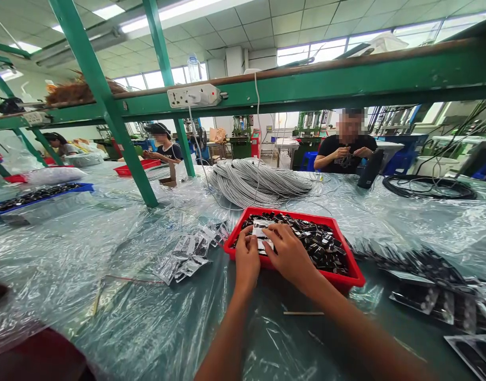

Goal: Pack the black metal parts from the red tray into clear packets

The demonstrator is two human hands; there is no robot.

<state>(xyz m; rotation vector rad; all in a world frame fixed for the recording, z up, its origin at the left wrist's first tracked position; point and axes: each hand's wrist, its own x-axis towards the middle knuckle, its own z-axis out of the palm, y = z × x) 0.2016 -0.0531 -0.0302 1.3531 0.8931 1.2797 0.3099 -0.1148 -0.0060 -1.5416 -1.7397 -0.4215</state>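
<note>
A small silver-white sheet (262, 231) with dark bands is held up over the near left part of a red tray (351, 264). My left hand (247, 259) pinches the sheet at its left edge, with the fingers curled. From the right, my right hand (288, 254) has its fingers and thumb closed on the sheet's right side. Small black parts (326, 246) with shiny spots fill the tray in a heap. Left of the tray lie several crumpled silver sheets (191, 254). More sheets with black rounded pieces (429, 301) are spread to the right.
Clear plastic covers the green table (127, 312). A thin stick (303, 313) lies before the tray. Behind it is a large grey cable coil (258, 182), with a black bottle (370, 169) and black cable (429, 188) farther right. A green frame (124, 137) crosses overhead. Co-workers sit opposite.
</note>
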